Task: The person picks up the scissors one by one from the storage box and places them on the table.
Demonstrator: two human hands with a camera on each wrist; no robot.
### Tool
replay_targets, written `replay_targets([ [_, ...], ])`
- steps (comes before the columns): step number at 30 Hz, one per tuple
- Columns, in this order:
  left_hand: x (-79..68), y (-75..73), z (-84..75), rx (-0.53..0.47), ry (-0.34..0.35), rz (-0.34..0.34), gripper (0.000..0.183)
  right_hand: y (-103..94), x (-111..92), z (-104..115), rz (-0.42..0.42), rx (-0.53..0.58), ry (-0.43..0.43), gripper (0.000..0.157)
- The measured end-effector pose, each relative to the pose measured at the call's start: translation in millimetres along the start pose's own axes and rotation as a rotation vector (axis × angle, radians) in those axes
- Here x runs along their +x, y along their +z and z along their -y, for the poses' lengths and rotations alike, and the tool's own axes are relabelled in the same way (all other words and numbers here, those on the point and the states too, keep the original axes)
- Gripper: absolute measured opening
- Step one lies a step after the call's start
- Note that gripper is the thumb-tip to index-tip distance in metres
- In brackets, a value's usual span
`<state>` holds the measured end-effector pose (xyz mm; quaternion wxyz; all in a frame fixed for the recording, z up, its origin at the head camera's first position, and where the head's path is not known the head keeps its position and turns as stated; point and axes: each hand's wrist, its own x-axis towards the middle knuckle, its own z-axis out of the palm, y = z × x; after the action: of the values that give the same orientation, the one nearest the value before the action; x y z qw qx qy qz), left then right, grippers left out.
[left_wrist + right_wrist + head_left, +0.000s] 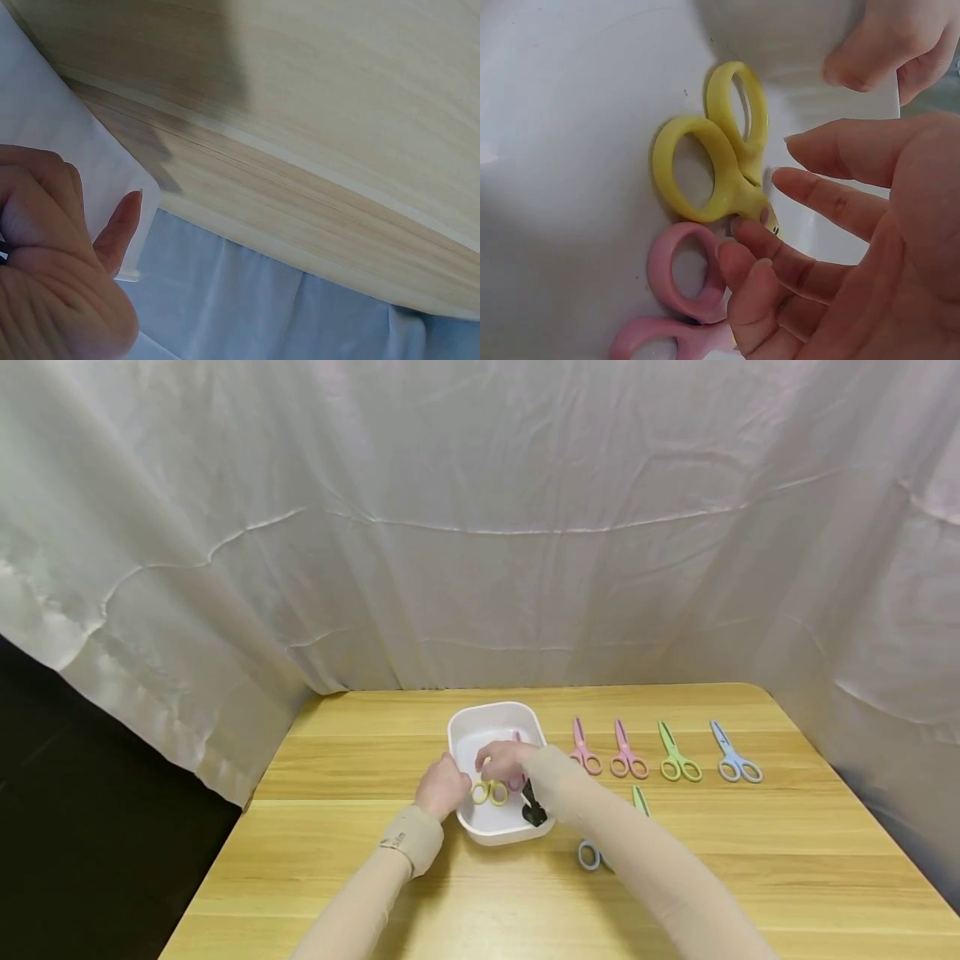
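A white bin [497, 838] stands on the table, its rim gripped at the left side by my left hand [442, 787]. One finger of that hand lies along the bin's outer wall in the left wrist view. Over the bin's inside is my right hand [840, 232], its fingers loosely spread and the thumb apart. Its fingertips are at the blade end of yellow-handled scissors [739, 199], seemingly touching them without gripping. Pink-handled scissors [664, 274] lie beside these in the bin, partly behind the fingers.
Right of the bin lie two pink scissors [622, 760], green scissors [670, 747] and light blue scissors [724, 745] in a row. More blue scissors [580, 857] and green scissors [640, 799] are partly hidden under my right forearm. A grey curtain [480, 593] hangs behind the table.
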<state>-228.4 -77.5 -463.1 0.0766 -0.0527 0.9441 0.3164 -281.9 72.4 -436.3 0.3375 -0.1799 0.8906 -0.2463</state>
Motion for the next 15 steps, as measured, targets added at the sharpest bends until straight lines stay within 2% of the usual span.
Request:
replay_targets([
  [8,1.1,1.1,1.6,-0.022,-0.012,0.012,0.059,3.0,0.1,1.0,0.044,0.034,0.005,0.011],
  [15,1.2,0.7,1.1,0.005,0.003,-0.013,0.056,1.6,-1.1,1.5,0.06,-0.016,0.003,0.01],
])
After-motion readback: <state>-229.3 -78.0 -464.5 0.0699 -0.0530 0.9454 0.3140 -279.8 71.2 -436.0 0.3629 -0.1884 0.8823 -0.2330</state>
